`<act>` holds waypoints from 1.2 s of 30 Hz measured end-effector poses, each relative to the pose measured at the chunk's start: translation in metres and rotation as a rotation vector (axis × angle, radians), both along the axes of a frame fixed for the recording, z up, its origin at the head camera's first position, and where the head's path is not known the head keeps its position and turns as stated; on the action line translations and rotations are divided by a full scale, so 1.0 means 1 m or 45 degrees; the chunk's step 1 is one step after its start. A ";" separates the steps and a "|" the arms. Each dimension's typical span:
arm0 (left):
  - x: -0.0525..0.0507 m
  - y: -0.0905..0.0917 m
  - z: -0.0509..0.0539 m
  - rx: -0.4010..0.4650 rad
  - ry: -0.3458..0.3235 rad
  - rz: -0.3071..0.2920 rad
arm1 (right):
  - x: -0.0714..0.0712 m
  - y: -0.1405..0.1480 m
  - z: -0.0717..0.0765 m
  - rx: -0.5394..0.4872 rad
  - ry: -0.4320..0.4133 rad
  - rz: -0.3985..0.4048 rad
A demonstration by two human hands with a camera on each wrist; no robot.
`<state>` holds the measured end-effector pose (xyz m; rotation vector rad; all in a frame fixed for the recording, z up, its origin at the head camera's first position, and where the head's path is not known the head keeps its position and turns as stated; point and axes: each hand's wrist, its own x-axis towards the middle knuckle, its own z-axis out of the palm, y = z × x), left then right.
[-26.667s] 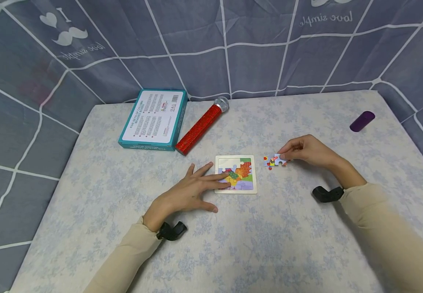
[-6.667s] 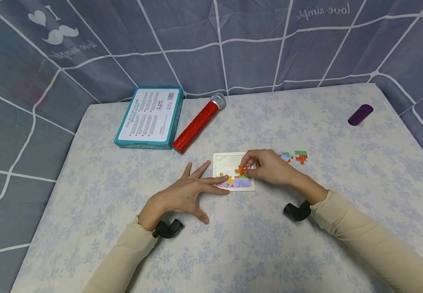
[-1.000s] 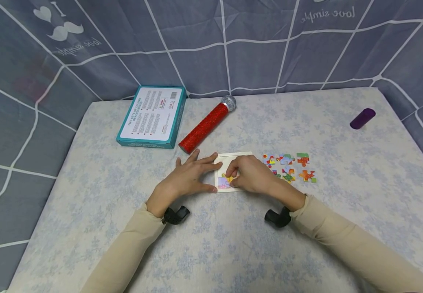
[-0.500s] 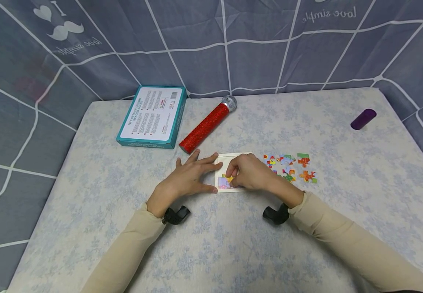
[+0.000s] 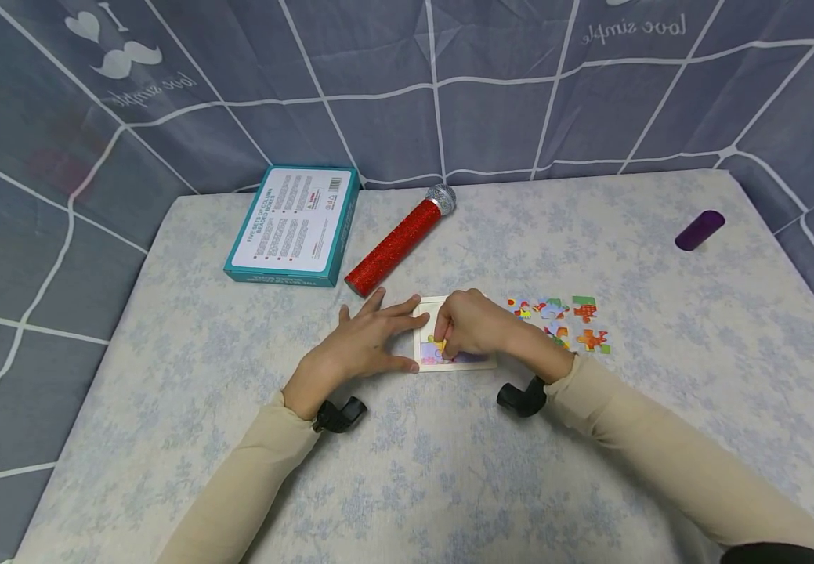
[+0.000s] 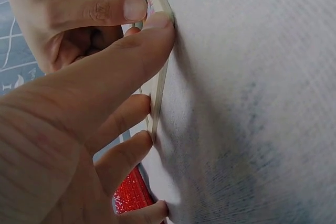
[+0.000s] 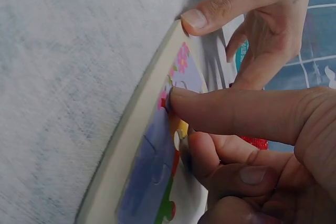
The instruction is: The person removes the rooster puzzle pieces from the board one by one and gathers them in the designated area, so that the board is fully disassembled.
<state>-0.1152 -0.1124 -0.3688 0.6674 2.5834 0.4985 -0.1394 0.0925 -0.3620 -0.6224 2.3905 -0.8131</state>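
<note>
A square puzzle tray (image 5: 428, 309) with a pale rim lies on the table between the hands. Lilac, pink-flowered puzzle pieces (image 7: 152, 148) fill its lower row, and much of the bare base shows above them. The left hand (image 5: 360, 348), fingers spread, rests against the tray's left rim, thumb at the lower corner. Over the tray, the right hand (image 5: 479, 325) pinches a partly yellow puzzle piece (image 7: 181, 125) between thumb and index finger, at the lower row. Thumb and finger hide part of that piece.
Several loose puzzle pieces (image 5: 553, 309) lie right of the tray, some partly behind the right hand. A red glittery microphone (image 5: 396, 244) and a teal-edged box (image 5: 294, 223) lie behind. A purple cylinder (image 5: 700, 230) sits far right. A grey curtain (image 5: 498, 125) borders the table.
Since the oldest frame, most upper pieces have left the tray and more lie loose at its right. Over the last second the right wrist has tilted and shifted slightly; the left hand stays.
</note>
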 end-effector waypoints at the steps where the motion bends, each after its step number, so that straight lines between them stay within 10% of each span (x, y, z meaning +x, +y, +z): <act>1: 0.000 0.000 0.000 -0.002 -0.001 0.000 | -0.001 0.000 0.001 0.012 -0.003 0.006; 36: -0.001 0.000 -0.001 -0.023 -0.002 -0.008 | -0.004 -0.006 0.004 0.136 -0.072 -0.014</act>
